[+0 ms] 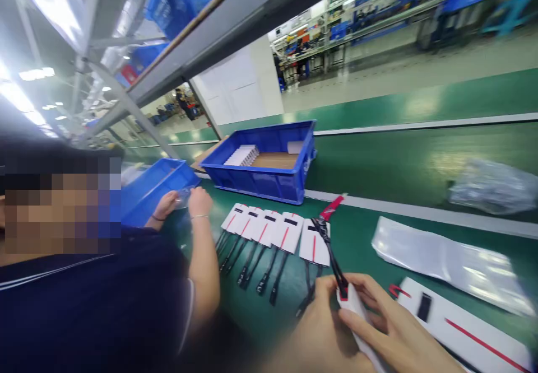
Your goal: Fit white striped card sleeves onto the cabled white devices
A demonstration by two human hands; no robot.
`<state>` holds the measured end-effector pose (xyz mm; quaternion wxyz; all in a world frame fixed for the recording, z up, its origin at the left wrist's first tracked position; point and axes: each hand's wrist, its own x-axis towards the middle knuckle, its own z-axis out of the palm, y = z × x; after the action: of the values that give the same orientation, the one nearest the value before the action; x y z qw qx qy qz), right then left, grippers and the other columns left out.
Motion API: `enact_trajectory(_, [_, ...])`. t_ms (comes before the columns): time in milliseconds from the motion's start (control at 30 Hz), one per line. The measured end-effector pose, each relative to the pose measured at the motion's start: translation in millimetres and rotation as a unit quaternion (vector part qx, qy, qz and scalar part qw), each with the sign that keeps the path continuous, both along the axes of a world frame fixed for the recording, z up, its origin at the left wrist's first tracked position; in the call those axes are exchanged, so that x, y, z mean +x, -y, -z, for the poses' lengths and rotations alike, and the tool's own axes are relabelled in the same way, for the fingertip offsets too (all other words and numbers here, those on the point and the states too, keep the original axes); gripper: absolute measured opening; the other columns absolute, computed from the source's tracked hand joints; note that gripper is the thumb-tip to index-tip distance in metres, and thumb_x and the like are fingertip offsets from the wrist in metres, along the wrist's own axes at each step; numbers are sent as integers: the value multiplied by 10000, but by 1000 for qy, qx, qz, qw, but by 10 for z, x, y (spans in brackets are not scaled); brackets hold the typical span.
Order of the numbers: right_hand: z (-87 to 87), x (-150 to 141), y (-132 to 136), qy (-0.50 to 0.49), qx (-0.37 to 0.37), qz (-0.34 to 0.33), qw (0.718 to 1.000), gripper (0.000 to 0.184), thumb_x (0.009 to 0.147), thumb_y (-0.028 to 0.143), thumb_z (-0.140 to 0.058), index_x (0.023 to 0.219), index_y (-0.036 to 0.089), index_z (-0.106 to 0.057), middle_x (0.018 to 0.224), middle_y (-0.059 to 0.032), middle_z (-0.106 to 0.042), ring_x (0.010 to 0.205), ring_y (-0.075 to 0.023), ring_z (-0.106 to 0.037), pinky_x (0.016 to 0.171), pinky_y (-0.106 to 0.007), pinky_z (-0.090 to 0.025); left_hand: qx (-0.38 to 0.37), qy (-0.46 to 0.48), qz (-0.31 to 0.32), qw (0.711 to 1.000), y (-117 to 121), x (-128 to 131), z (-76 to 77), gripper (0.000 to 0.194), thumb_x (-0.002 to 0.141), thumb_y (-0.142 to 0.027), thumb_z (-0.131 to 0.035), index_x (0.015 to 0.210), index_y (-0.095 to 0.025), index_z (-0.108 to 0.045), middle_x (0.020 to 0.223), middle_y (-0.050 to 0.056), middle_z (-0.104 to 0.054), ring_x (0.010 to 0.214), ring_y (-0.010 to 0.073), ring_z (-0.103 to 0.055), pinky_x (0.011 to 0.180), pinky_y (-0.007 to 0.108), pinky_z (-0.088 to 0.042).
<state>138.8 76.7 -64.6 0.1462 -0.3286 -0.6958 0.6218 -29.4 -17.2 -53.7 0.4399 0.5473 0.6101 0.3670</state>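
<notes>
In the lower middle of the head view, my left hand (321, 328) and my right hand (390, 320) are both closed around a slim white case (357, 311). It is held on edge, with a red-trimmed end facing away from me. Black cables (334, 258) stick out of that end. Beyond my hands, several flat white cases (290, 233) with red stripes and black rectangles lie in a row, black cables trailing from them. A larger white piece (462, 322) with a red line lies beside my right hand. A red tool or strip (332, 208) lies behind the row.
A blue bin (260, 182) holding white pieces stands behind the row. At left, a co-worker's hands (199, 200) handle clear plastic near another blue bin (155, 194). Clear plastic bags (449, 258) lie at right, with crumpled plastic (496, 185) beyond. A shelf (235, 26) crosses overhead.
</notes>
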Motion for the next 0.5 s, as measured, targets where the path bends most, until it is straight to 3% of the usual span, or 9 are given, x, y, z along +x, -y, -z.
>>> enact_trajectory(133, [-155, -7, -3, -63, -68, 18, 996, 559, 943, 615, -606, 1309, 215, -471, 1348, -153, -616, 1276, -333, -577, 1053, -461, -511, 0, 40, 48, 998, -54, 167, -1, 340, 976, -398, -647, 1274, -239, -613, 1311, 100, -598, 1177, 255, -598, 947, 427, -571])
enact_trajectory(267, [-143, 24, -11, -69, -73, 45, 994, 680, 896, 711, -623, 1318, 184, -540, 1341, -167, -626, 1351, -369, -503, 1122, -517, -444, -2, 52, 50, 997, -165, -16, -142, 353, 977, -383, -647, 1289, -224, -603, 1321, 102, -588, 1176, 255, -598, 958, 431, -565])
enact_trajectory(367, [-150, 99, -63, -49, -61, 14, 997, 661, 942, 613, -623, 1420, 173, -504, 1389, -156, -606, 1353, -347, -505, 1146, -502, -418, 4, 43, 16, 999, -312, -522, -449, 346, 983, -395, -634, 1282, -221, -608, 1324, 105, -592, 1183, 256, -595, 978, 446, -554])
enact_trajectory(500, [-210, 241, -169, -10, -48, -66, 997, 646, 952, 347, -659, 1533, 220, -408, 1404, -87, -614, 1274, -282, -581, 1104, -400, -455, 45, 19, -72, 996, -611, -1556, -1088, 425, 980, -505, -591, 1205, -147, -621, 1176, 106, -664, 1118, 252, -650, 956, 462, -554])
